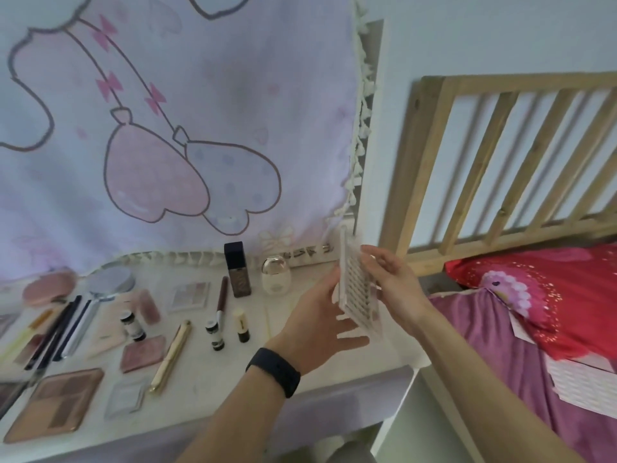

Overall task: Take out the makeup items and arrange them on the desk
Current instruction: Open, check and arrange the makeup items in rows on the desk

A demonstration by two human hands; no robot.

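White gridded case: it was off the desk, held between your two hands above the right end of the desk. It looked like a lash tray, though blur hid the detail.

Hands: your right hand had its fingers curled over the far top edge with the thumb on the gridded face, a real grip. Your left hand, the one with the black wristband, lay with fingers spread and nearly straight under the lower left edge. That hand supported the case; it did not clamp it.

Orientation: the case stood on edge, close to upright. Its long axis ran from far and high, near the wall hanging, down toward you. The gridded face was turned to your right.

Key relation: the bare patch of desk lay directly below and a little left of the case. It sat in front of the white egg-shaped jar and to the right of the small cream tube. Your left hand was between the case and the items already laid out, so it was the nearer hand to that gap.

Judgement: setting the case down would call for tipping it flat, grid up, and lowering it leftward. The risk was the left fingers brushing the cream tube.

Also noted: a second gridded white sheet lay on the bed, well apart from your hands.
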